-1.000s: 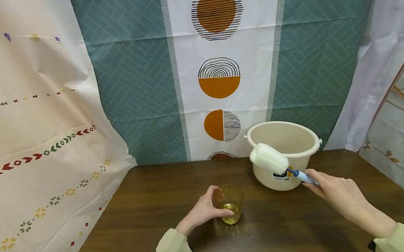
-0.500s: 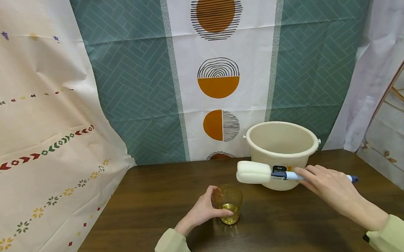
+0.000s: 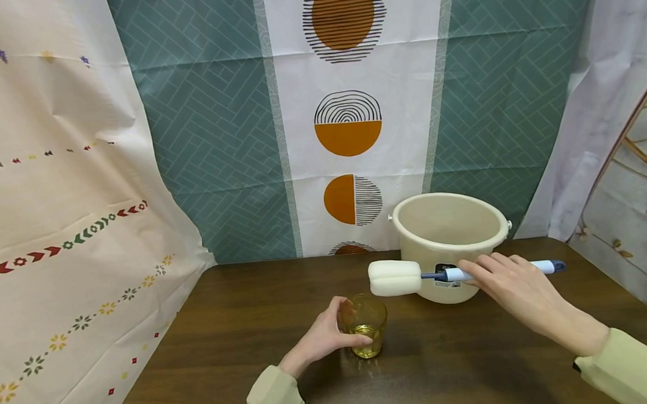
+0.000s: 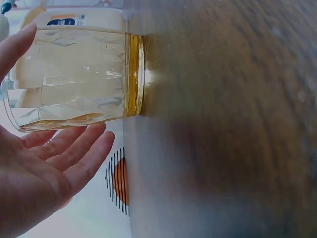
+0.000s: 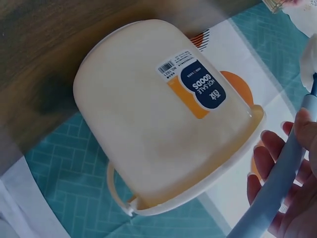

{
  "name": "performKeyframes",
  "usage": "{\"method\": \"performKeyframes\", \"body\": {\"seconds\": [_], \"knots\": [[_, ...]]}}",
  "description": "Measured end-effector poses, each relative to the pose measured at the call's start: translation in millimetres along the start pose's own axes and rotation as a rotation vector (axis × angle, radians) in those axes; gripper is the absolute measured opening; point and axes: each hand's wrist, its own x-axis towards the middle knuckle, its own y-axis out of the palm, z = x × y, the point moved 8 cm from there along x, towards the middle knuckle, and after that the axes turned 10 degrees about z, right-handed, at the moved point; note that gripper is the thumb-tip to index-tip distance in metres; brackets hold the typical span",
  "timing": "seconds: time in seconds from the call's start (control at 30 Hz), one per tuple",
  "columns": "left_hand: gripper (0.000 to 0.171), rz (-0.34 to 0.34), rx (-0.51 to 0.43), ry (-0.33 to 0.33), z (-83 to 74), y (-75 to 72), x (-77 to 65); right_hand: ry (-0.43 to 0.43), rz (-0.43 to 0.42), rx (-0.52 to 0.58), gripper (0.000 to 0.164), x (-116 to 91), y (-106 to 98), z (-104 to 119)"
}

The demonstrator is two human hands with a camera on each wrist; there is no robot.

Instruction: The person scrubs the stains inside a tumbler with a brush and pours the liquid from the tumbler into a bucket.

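Observation:
On the brown table, my left hand (image 3: 326, 336) holds a yellowish clear drinking glass (image 3: 374, 311), thumb on the near side and fingers on the far side. The glass stands upright, its thick amber base (image 4: 134, 74) on the tabletop in the left wrist view. My right hand (image 3: 517, 284) grips a sponge cup brush by its light blue handle (image 5: 277, 191). Its white sponge head (image 3: 395, 277) points left, lying level in the air just above and right of the glass rim. The handle's dark blue end (image 3: 558, 266) sticks out behind the hand.
A cream bucket (image 3: 426, 257) with a label (image 5: 203, 84) stands at the back right, behind the brush. Patterned cloth (image 3: 216, 140) hangs along the back edge of the table (image 3: 242, 328). A cream embroidered cloth (image 3: 81, 196) drapes down the left side.
The brush has swung from a slant to level, and its sponge head has moved left and down towards the glass. More of the handle end now shows. The left hand keeps its hold on the glass.

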Motion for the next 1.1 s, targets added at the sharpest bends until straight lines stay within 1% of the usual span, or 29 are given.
{"method": "performKeyframes", "body": {"seconds": [0.17, 0.3, 0.4, 0.47, 0.53, 0.63, 0.73, 0.77, 0.83, 0.87, 0.9, 0.97, 1.0, 1.1], "knots": [[0.071, -0.003, 0.006, -0.001, -1.1, -0.6, -0.7, -0.016, 0.016, 0.013, 0.054, 6, 0, 1], [0.072, -0.004, 0.013, -0.001, -1.4, -0.6, -0.7, -0.023, 0.046, 0.026, 0.055, 10, 2, 1], [0.068, -0.004, 0.014, -0.001, -1.5, -0.6, -0.7, -0.035, 0.067, 0.034, 0.057, 14, 2, 2], [0.066, -0.004, 0.010, 0.000, -1.2, -0.6, -0.7, -0.053, 0.079, 0.039, 0.058, 18, 3, 3], [0.065, -0.003, 0.002, -0.003, -0.7, -0.7, -0.9, -0.080, 0.085, 0.044, 0.054, 22, 3, 5], [0.065, -0.002, -0.004, 0.003, -0.3, -0.7, -0.5, -0.118, 0.096, 0.050, 0.053, 28, 4, 8], [0.065, -0.005, -0.004, 0.009, 0.1, -1.0, 0.0, -0.143, 0.126, 0.050, 0.053, 35, 5, 11], [0.065, -0.006, -0.005, 0.008, 0.3, -1.0, -0.2, -0.151, 0.139, 0.045, 0.046, 37, 5, 12], [0.066, -0.007, 0.000, 0.005, 0.6, -1.3, -0.6, -0.164, 0.167, 0.030, 0.028, 42, 7, 14], [0.066, -0.006, 0.001, 0.002, 0.8, -1.3, -0.8, -0.174, 0.178, 0.019, 0.022, 44, 7, 15], [0.067, -0.005, 0.001, 0.000, 0.8, -1.3, -1.0, -0.184, 0.186, 0.006, 0.022, 45, 8, 16], [0.069, -0.003, 0.000, -0.004, 0.7, -1.2, -1.3, -0.204, 0.196, -0.017, 0.035, 48, 9, 18], [0.070, -0.002, -0.002, -0.006, 0.8, -1.3, -1.4, -0.214, 0.198, -0.026, 0.038, 49, 9, 19], [0.071, -0.001, -0.002, 0.001, 0.4, -1.6, -1.4, -0.243, 0.198, -0.035, 0.039, 52, 9, 21]]}}
